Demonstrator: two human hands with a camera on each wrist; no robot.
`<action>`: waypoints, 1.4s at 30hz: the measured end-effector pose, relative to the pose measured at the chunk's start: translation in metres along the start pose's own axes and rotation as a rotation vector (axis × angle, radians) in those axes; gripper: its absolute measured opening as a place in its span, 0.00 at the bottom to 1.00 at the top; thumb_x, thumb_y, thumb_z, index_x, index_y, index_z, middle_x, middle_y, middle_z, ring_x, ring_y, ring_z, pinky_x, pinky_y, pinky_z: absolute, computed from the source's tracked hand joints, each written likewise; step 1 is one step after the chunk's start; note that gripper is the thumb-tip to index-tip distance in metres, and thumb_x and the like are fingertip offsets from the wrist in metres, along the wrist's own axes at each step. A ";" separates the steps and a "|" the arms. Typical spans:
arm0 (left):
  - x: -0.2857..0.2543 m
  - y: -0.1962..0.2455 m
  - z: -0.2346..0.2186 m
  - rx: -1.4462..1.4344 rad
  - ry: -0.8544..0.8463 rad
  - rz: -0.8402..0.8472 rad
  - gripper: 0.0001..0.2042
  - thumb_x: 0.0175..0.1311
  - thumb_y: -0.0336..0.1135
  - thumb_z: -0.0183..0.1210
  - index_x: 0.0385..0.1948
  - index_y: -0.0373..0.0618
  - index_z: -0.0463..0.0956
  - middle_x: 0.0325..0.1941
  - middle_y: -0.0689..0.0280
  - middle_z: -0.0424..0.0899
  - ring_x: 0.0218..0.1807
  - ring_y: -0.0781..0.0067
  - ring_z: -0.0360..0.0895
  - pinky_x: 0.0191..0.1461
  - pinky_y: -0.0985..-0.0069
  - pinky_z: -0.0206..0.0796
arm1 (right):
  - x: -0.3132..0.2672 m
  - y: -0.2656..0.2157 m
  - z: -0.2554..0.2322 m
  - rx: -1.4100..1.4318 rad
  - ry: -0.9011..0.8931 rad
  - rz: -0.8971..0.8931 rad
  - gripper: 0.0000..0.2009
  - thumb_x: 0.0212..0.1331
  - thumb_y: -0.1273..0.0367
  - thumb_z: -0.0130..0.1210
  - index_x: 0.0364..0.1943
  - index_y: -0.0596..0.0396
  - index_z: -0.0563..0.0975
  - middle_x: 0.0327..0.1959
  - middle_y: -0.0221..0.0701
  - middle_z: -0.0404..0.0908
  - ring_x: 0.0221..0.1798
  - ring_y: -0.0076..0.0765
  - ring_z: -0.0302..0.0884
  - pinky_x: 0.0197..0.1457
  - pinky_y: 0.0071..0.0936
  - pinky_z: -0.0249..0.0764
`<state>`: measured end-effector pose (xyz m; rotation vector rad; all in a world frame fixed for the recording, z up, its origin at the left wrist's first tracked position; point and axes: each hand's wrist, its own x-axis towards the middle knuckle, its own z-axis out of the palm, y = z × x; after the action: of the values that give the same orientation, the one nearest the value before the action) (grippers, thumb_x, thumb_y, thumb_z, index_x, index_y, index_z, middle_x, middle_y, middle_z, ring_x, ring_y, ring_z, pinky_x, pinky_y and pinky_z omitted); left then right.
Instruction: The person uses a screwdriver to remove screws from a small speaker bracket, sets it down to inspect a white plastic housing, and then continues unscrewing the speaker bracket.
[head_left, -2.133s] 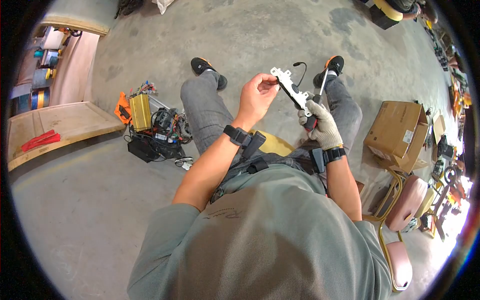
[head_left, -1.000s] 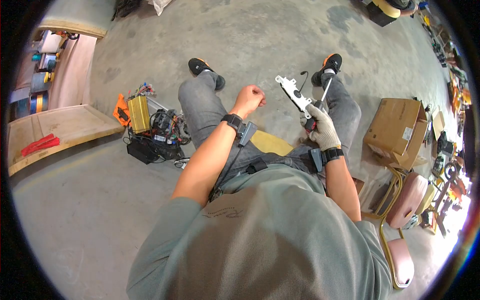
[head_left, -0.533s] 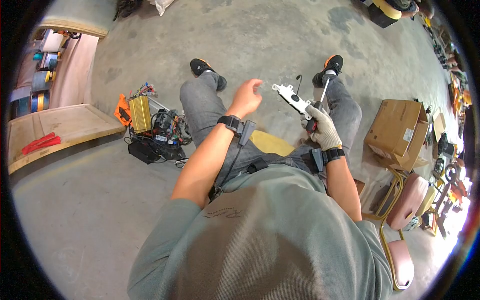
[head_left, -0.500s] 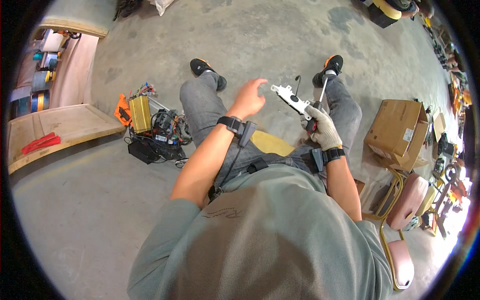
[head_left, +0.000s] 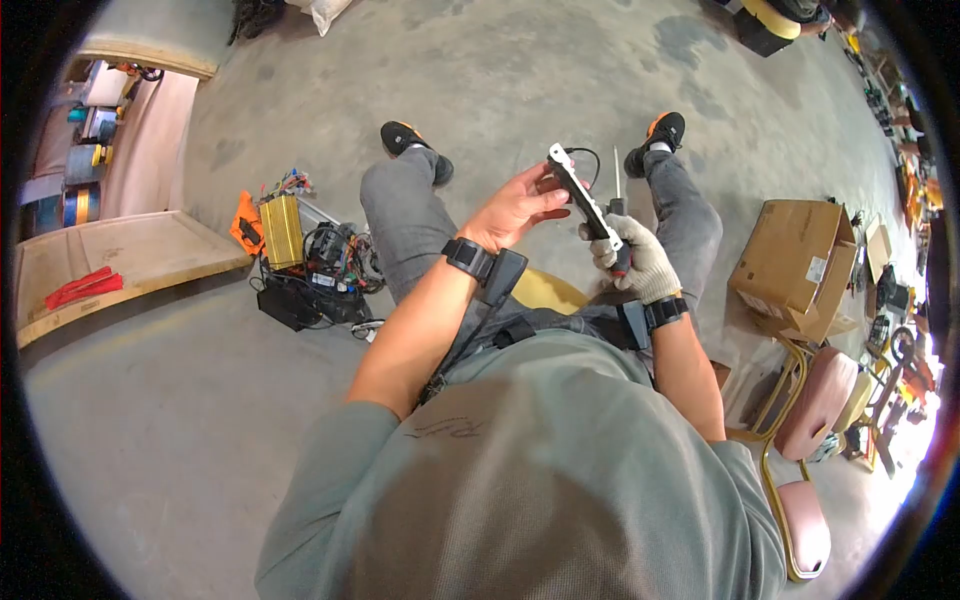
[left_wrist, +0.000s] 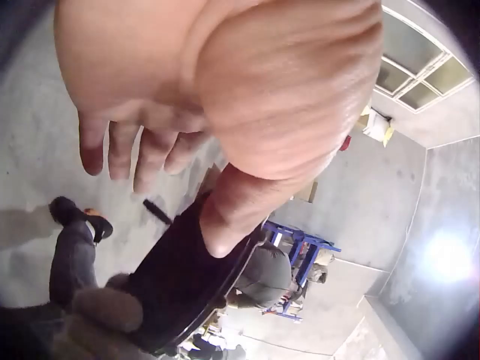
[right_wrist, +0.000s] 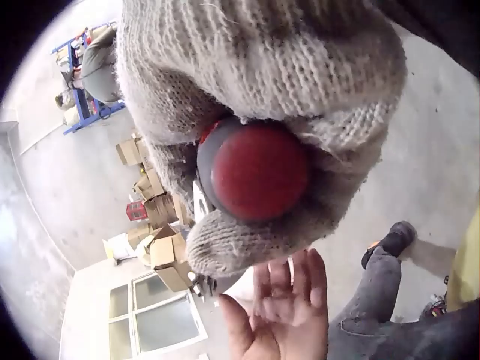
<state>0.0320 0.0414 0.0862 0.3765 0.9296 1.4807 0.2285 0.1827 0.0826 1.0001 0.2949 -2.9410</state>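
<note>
One panel (head_left: 585,201), pale on one side, dark on the other; held aslant above the floor, a knee (head_left: 385,185) well off on either side of it. One cable (head_left: 598,160), thin, looping out from the panel's far end. One screwdriver (head_left: 617,205), just right of the panel, shaft pointing away from the wearer.

Grips, two. Right grip (head_left: 640,256), gloved: clamped round the screwdriver and also on the panel's near end. Left grip (head_left: 517,207), bare: at the panel's left, fingers fairly straight and apart, thumb (left_wrist: 225,214) against the panel; whether it bears weight, cannot tell.

Handling, as judged: light, stiff, probably smooth plastic, small end tabs liable to snap. Best hold: both long edges at mid-length, clear of the cable.

By view: head gives the panel's full length, nearly edge-on, with the cable. Left wrist shows the dark side broadly. Right wrist alone shows the screwdriver's red butt (right_wrist: 262,172) end-on beside a pale sliver of panel.
</note>
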 end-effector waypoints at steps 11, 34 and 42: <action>0.005 -0.004 -0.005 0.078 0.390 0.020 0.11 0.67 0.38 0.61 0.47 0.51 0.75 0.44 0.73 0.82 0.47 0.78 0.79 0.50 0.71 0.74 | 0.001 0.012 0.029 -0.384 0.197 -0.261 0.18 0.65 0.65 0.56 0.54 0.62 0.72 0.37 0.32 0.79 0.34 0.24 0.78 0.29 0.21 0.75; 0.000 -0.005 -0.008 -0.398 -0.030 -0.016 0.24 0.76 0.44 0.41 0.68 0.41 0.59 0.63 0.46 0.73 0.64 0.55 0.72 0.70 0.61 0.63 | 0.014 0.023 0.042 -0.730 -0.041 -0.197 0.16 0.55 0.67 0.62 0.45 0.59 0.73 0.32 0.28 0.78 0.30 0.21 0.73 0.34 0.20 0.70; -0.004 -0.012 -0.031 -0.270 0.100 0.018 0.25 0.73 0.45 0.46 0.70 0.51 0.59 0.55 0.52 0.79 0.57 0.56 0.78 0.58 0.59 0.73 | 0.012 0.000 0.023 -0.971 0.298 -0.288 0.14 0.58 0.63 0.59 0.41 0.58 0.74 0.26 0.25 0.74 0.25 0.20 0.70 0.27 0.21 0.67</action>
<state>0.0189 0.0267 0.0594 0.1146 0.7918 1.6293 0.2058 0.1787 0.0931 1.2233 1.7551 -2.2603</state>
